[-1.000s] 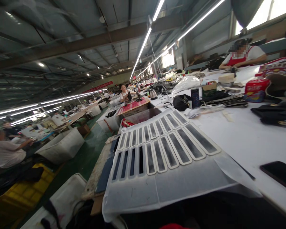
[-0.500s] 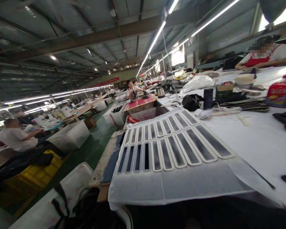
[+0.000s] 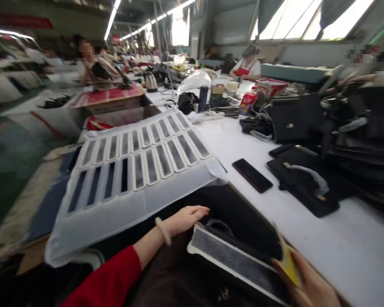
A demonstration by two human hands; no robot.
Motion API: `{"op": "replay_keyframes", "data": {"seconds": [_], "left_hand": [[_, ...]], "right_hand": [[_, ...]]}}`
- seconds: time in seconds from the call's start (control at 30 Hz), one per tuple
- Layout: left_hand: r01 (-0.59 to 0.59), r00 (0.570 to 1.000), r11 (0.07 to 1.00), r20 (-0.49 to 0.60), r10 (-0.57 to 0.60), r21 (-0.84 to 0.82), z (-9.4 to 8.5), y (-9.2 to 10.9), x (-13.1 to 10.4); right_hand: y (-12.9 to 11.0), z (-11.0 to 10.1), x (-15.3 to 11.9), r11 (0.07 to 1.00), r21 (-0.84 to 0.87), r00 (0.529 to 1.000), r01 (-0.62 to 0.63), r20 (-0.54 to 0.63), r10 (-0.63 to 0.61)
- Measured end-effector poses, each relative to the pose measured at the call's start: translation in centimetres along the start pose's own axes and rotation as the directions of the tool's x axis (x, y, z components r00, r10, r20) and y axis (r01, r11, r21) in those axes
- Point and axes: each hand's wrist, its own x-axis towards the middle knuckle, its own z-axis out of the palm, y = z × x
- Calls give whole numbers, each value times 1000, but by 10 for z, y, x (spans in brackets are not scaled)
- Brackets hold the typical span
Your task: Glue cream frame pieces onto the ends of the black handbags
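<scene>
My left hand (image 3: 187,218) reaches over black material (image 3: 224,198) at the table's near edge, its fingers together and bent down at the tips; what they hold, if anything, is hidden. Below and right of it lies a long dark panel with a pale border (image 3: 237,260), on a black bag-like piece. At the lower right my right hand (image 3: 307,277) is closed around a yellow item (image 3: 289,264), beside the panel's right end. Rows of similar pale-edged panels (image 3: 152,166) lie on a translucent sheet (image 3: 115,226) to the left.
A black phone (image 3: 252,175) lies on the white table (image 3: 310,238). Black bags (image 3: 297,117) and a black piece with a wrapped handle (image 3: 307,179) are at the right. Farther back are a kettle (image 3: 151,82), a red packet (image 3: 248,103) and other people.
The view has swung right and down. Both my hands, the pale-edged panel near them and the yellow item have come into view, along with the phone and black bags.
</scene>
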Motion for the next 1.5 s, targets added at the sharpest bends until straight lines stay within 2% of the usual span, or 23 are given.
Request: {"op": "replay_keyframes", "data": {"seconds": [0.07,0.17,0.3,0.4,0.47,0.53,0.67,0.8,0.9,0.93,1.0,1.07,1.1,1.13,1.17,1.23,1.33,1.4,1.5], "left_hand": [[80,996,988,39,-75,-131,9,-20,-5],[146,989,941,65,-132,-304,12,-40,-24],[170,984,882,33,-173,-440,19,-45,-39],[125,987,865,-26,-157,-485,25,-41,-45],[35,989,904,-114,-92,-426,26,-38,-49],[-36,985,947,-172,-21,-320,26,-38,-51],[-67,993,969,-111,42,-238,20,-40,-50],[-61,995,981,-92,45,-184,17,-36,-49],[-41,983,990,-185,16,-134,17,-30,-51],[-37,975,993,-220,11,-115,18,-29,-52],[-32,965,993,-264,1,-112,19,-28,-53],[-26,961,979,-276,-31,-200,20,-31,-53],[-30,957,966,-286,-47,-257,21,-34,-53],[-37,951,950,-302,-61,-309,23,-37,-53],[-43,946,937,-317,-74,-347,24,-41,-53],[-47,934,925,-346,-93,-377,28,-48,-54],[-43,912,957,-402,-80,-288,31,-51,-56],[-14,892,988,-448,-58,-155,32,-49,-58],[15,877,1000,-481,-13,1,31,-42,-60]], "right_hand": [[3,-10,4,1000,-7,996,8,94,-7],[-24,-4,28,989,50,948,137,284,-146],[-85,12,57,946,179,795,270,513,-324],[-119,27,73,941,224,708,252,621,-337],[-131,38,81,949,214,667,231,676,-315],[-136,48,84,951,202,632,235,712,-307],[-134,59,82,946,198,585,259,747,-316],[-128,51,90,939,279,549,200,762,-343],[-124,40,107,908,397,480,136,775,-411],[-123,38,114,907,381,477,178,773,-418],[-127,38,126,900,234,525,368,747,-408],[-137,43,136,817,58,575,573,683,-452],[-143,47,140,754,11,566,657,653,-503],[-151,52,144,680,0,526,733,633,-568],[-159,58,147,598,14,464,801,618,-635],[-173,68,154,434,67,311,899,600,-737],[-187,83,161,255,137,131,957,581,-803],[-192,90,165,177,169,51,970,566,-823],[-196,97,168,96,202,-26,975,531,-847]]}}
